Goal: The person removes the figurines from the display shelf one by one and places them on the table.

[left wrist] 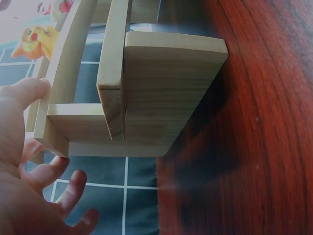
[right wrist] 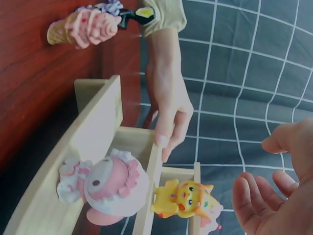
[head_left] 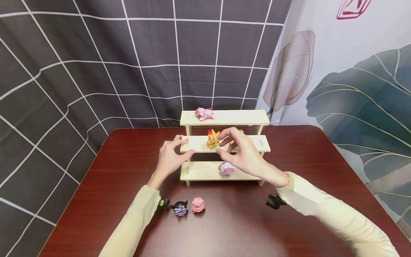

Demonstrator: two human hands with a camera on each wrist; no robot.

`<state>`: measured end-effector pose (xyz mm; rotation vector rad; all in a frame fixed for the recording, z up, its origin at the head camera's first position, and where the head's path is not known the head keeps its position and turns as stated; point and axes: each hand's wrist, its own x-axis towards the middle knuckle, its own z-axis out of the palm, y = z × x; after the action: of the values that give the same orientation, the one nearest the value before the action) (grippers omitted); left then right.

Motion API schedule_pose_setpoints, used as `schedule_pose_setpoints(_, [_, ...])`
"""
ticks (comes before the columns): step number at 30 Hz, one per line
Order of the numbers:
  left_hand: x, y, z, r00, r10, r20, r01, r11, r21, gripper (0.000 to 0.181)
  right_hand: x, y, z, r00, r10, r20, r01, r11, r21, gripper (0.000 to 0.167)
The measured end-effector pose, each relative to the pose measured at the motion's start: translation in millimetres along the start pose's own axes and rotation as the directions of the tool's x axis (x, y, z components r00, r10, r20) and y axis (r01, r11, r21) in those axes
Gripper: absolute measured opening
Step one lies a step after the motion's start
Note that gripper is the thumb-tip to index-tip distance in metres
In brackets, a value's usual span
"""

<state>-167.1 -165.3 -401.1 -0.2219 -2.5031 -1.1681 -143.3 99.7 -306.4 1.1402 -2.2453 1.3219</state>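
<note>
A three-tier wooden display shelf (head_left: 224,174) stands on the table. My left hand (head_left: 170,153) grips the left end of its middle board, thumb and fingers on either side of the edge. Over the middle board's right half, my right hand (head_left: 244,153) hovers with fingers spread and slightly bent, holding nothing. Beside its fingertips stands a yellow-orange figurine (head_left: 212,138) with pointed ears; in the right wrist view this figurine (right wrist: 181,198) is apart from the fingers. Something orange and green behind the right hand is mostly hidden. A white-and-pink figurine (right wrist: 115,183) sits on the bottom board.
On the top board lies a pink figurine (head_left: 204,114). A black-and-purple figurine (head_left: 180,208) and a pink figurine (head_left: 198,205) stand on the dark red table (head_left: 231,221) in front of the shelf. A grey checked curtain (head_left: 154,46) hangs behind.
</note>
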Motion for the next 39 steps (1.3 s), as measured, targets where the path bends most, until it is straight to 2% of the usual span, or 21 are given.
schedule_pose_setpoints(9, [-1.3, 1.8, -1.1, 1.000, -0.001, -0.002, 0.001, 1.000, -0.003, 0.048, 18.3, 5, -7, 1.000, 0.007, -0.021, -0.008, 0.999, -0.043, 0.028])
schedule_pose_setpoints(17, [-0.7, 0.1, 0.1, 1.000, -0.005, 0.005, 0.005, 1.000, 0.003, 0.048, 38.7, 11, -16, 0.996, 0.092, 0.000, -0.092, 0.995, -0.034, 0.028])
schedule_pose_setpoints(23, [0.0, -1.0, 0.4, 1.000, 0.003, -0.006, -0.003, 1.000, 0.003, 0.048, 50.4, 13, -19, 0.995, 0.103, 0.002, -0.103, 0.994, -0.045, 0.029])
schedule_pose_setpoints(32, [-0.2, -1.8, 1.3, 1.000, -0.001, -0.003, 0.001, 1.000, 0.003, 0.048, 66.5, 23, -25, 0.986, 0.163, 0.018, -0.161, 0.984, -0.081, 0.027])
schedule_pose_setpoints(39, [-0.1, -2.1, 0.7, 1.000, 0.002, -0.004, -0.002, 1.000, 0.004, 0.048, 76.6, 28, -30, 0.982, 0.184, 0.049, -0.176, 0.974, -0.142, 0.028])
